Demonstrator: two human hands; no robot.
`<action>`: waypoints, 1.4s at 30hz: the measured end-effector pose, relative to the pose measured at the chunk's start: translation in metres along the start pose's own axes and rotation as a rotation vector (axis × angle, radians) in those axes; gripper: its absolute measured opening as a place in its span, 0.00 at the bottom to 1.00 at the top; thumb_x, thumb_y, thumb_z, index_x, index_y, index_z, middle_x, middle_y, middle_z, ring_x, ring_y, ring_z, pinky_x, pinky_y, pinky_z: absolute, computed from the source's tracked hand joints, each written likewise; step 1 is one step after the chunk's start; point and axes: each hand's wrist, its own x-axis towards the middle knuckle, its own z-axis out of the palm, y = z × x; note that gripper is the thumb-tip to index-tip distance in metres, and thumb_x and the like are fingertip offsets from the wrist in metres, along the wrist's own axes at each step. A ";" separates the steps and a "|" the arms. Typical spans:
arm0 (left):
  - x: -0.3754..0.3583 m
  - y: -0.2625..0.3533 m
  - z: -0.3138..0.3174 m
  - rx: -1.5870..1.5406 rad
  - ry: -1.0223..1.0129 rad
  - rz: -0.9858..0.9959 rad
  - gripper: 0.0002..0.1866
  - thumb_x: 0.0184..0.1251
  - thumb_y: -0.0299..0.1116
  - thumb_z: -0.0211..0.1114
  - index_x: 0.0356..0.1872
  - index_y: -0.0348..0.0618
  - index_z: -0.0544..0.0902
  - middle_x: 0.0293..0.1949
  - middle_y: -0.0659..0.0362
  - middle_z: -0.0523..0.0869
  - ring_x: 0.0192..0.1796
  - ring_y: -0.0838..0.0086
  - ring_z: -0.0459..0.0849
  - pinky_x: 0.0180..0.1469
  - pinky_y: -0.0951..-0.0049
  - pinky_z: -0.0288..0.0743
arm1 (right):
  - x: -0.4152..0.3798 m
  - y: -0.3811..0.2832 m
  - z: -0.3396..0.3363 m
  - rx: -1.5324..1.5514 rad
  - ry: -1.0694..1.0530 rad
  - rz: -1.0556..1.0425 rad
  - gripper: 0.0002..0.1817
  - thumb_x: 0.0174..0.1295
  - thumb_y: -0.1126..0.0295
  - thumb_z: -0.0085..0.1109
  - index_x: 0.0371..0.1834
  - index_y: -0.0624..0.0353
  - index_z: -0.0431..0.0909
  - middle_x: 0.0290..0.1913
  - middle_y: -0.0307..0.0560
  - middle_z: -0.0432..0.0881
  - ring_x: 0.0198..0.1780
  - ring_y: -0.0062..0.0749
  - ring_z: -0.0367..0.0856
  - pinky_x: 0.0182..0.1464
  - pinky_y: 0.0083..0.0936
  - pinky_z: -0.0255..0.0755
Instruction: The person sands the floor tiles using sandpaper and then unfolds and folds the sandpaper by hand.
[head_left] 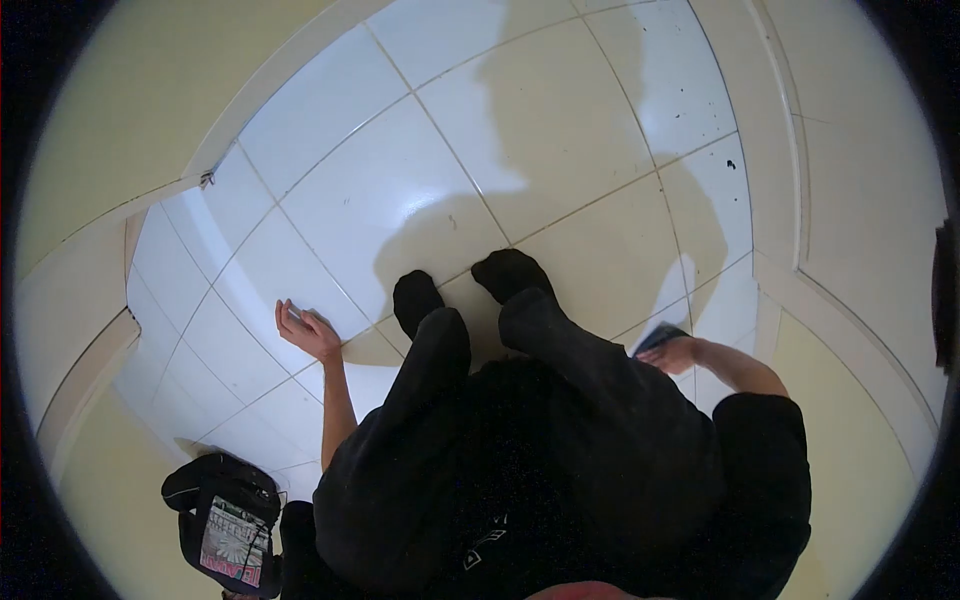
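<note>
On the left, my left hand (306, 329) is held above the white tiled floor (340, 200), its fingers curled around a small pale object that I cannot make out. Over on the right, my right hand (672, 355) grips a dark, flat rectangular object (660, 338) beside my thigh. What the dark object is cannot be told. Between the two hands are my legs in dark trousers and my feet in black socks (512, 275) on the tiles.
A black bag (222, 510) with a printed picture on it lies at the lower left. Pale door frames and walls border the floor on both sides. Small dark specks (731, 165) dot the tiles at the upper right.
</note>
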 end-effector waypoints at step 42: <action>-0.001 0.001 0.003 -0.021 -0.016 -0.078 0.21 0.81 0.34 0.47 0.67 0.32 0.73 0.73 0.44 0.65 0.69 0.56 0.69 0.61 0.62 0.75 | 0.170 0.211 -0.356 -0.450 1.722 1.311 0.44 0.51 0.84 0.53 0.79 0.69 0.60 0.81 0.64 0.62 0.83 0.57 0.56 0.86 0.50 0.45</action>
